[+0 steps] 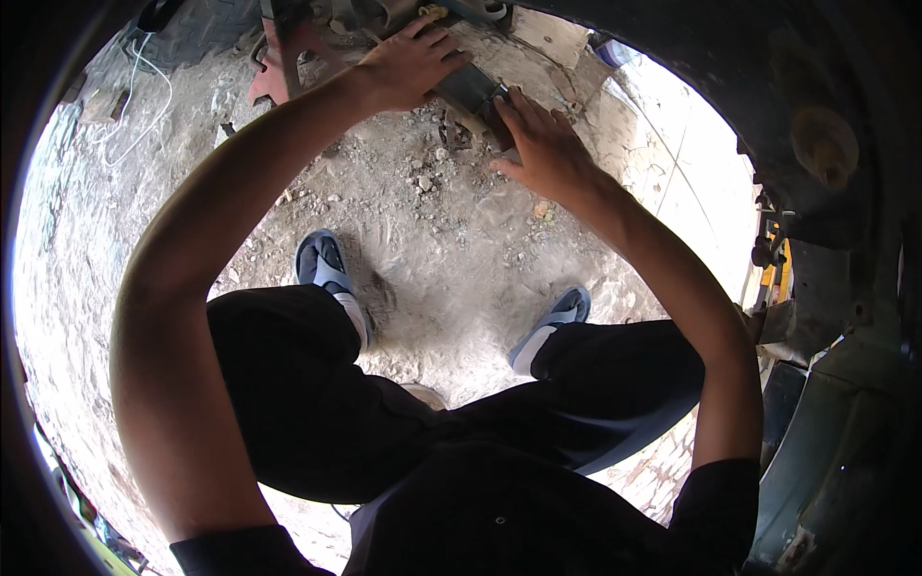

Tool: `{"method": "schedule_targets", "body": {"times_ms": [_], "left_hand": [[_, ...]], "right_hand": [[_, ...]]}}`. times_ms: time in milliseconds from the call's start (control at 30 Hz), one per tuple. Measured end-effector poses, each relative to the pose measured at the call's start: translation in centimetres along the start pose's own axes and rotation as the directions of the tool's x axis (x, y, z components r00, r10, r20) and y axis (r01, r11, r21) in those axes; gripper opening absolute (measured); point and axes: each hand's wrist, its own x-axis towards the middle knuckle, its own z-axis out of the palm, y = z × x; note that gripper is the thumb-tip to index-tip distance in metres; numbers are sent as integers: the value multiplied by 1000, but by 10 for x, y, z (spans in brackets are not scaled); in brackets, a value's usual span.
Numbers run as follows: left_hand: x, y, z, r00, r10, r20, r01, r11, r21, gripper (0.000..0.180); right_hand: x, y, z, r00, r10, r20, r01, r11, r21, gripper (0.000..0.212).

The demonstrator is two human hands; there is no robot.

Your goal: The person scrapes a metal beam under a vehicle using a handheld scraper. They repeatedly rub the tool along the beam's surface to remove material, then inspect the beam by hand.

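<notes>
A dark, block-like metal bar (468, 88) lies at a slant at the top of the view, its ends partly covered by my hands. My left hand (413, 69) is over its far left end, fingers bent across it; their tips reach close to a small brass-coloured fitting (434, 12). At the near right end, a brownish part (498, 130) of the bar sits between the thumb and fingers of my right hand (544, 144). The undersides of both grips are hidden.
A red metal stand (279, 62) is left of my left hand. A white cord (134, 91) lies on the dusty ground (432, 250), with loose gravel. Dark vehicle-like metalwork (826, 230) hangs along the right. My feet in sandals (322, 259) are below the hands.
</notes>
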Motion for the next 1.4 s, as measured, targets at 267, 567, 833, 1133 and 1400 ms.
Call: {"method": "schedule_targets", "body": {"times_ms": [267,567,833,1133,1400], "left_hand": [[0,-1,7,997,10,-72,-10,1000,8,80],[-2,-1,8,995,7,-100,-5,1000,18,80],[1,0,14,992,10,-127,-10,1000,-1,78],[1,0,12,995,4,-99,-3,1000,14,76],[1,-2,17,991,21,-130,-19,1000,12,77]], "right_hand": [[1,-3,5,1000,-19,18,19,1000,13,91],[3,-8,1,998,4,67,-5,1000,7,95],[-2,-13,7,998,15,60,-17,999,40,93],[11,-6,2,995,41,89,-42,999,7,92],[18,-12,-4,983,107,147,-106,994,-13,91]]}}
